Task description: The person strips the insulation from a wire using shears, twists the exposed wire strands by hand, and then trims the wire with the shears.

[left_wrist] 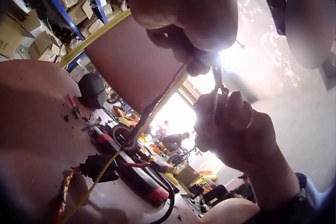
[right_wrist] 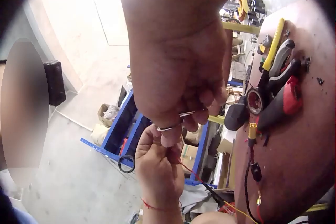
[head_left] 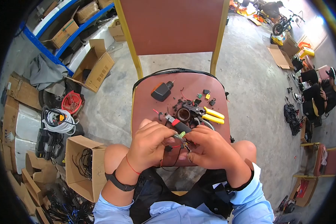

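My left hand (head_left: 149, 143) and right hand (head_left: 211, 147) meet over the front of a chair seat (head_left: 145, 102). At my left fingertips sits a small green piece (head_left: 181, 135). In the left wrist view that hand pinches thin wires (left_wrist: 163, 98), which trail down past a dark connector. A slim silvery tool (left_wrist: 217, 77), scissor-like with loops, is gripped by my right hand, its tip reaching up to the left fingers. Just beyond the hands lies a red-and-black handled tool (head_left: 178, 125).
On the seat lie yellow-handled pliers (head_left: 213, 115), a tape roll (head_left: 183, 114), a black bottle-like piece (head_left: 161, 92) and small dark scraps. Black cable (head_left: 179, 70) runs along the seat's back edge. An open cardboard box (head_left: 72, 158) with cables stands at the left knee. Another person sits at far right.
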A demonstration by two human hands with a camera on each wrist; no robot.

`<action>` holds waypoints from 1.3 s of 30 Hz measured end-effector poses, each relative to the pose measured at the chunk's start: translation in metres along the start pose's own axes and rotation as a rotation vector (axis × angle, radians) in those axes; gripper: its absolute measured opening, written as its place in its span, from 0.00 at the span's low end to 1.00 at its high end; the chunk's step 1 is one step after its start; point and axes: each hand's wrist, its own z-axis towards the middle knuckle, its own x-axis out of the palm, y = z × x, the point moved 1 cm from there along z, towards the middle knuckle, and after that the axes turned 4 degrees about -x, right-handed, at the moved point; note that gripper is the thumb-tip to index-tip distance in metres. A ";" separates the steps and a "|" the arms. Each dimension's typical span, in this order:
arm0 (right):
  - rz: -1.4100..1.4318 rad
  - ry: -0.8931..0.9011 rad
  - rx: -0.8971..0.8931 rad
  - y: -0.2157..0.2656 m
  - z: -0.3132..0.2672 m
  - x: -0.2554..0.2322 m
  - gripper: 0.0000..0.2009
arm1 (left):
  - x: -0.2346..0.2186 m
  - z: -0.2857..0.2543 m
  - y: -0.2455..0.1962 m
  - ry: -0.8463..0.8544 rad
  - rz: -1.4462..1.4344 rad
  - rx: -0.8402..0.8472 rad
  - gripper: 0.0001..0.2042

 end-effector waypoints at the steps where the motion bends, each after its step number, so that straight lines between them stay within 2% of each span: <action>1: -0.004 0.014 0.007 0.001 0.000 -0.001 0.16 | 0.001 0.000 0.000 0.001 0.007 0.010 0.16; 8: -0.010 0.007 0.005 0.003 0.001 -0.002 0.15 | 0.000 0.002 -0.002 -0.009 0.030 0.042 0.15; 11: -0.005 -0.067 -0.029 0.003 0.000 0.001 0.14 | 0.000 0.001 -0.001 0.004 0.015 0.028 0.15; 20: -0.017 -0.019 -0.024 0.004 0.001 -0.002 0.14 | -0.001 0.000 0.000 0.024 -0.016 -0.011 0.14; 29: -0.008 -0.008 -0.023 0.006 0.001 -0.004 0.14 | 0.000 0.000 0.001 0.005 -0.011 0.038 0.15; 39: -0.015 0.002 -0.025 0.007 0.000 -0.007 0.16 | -0.003 -0.001 0.004 0.054 -0.105 -0.022 0.16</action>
